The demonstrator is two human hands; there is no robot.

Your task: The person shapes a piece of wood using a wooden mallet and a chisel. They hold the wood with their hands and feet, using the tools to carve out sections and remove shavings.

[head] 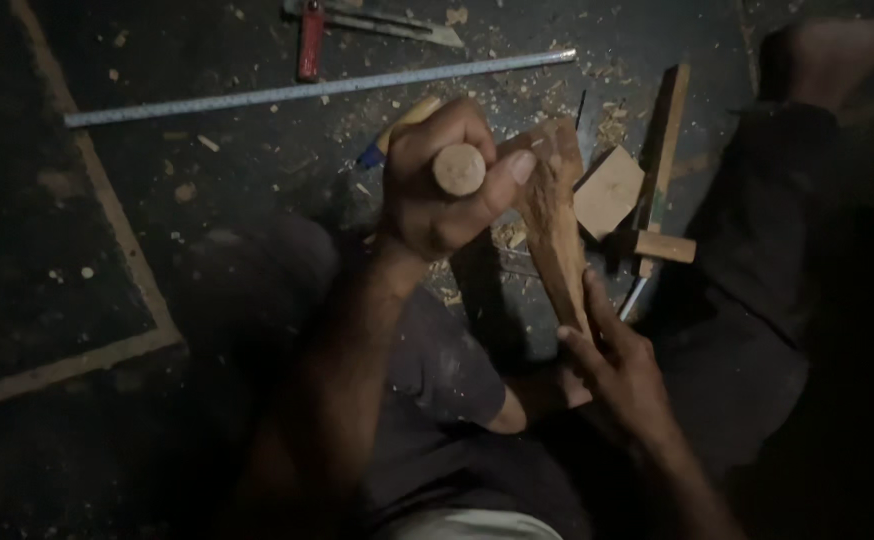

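Because the left hand (437, 195) is clenched round a round-ended wooden tool handle (459, 168) just beside the carved wood piece (555, 230) that the right hand (612, 365) grips at its lower end over the dark floor (207, 210), I'd fear a slip driving the tool towards those steadying fingers.

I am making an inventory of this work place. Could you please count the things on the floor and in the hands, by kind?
Carved wooden piece, steadied by right hand: 1
Round-ended wooden handle, gripped in left hand: 1
Loose wood offcuts: 3
Long metal ruler: 1
Red-handled tool: 1
Yellow-and-blue pencil-like stick: 1
Total: 8
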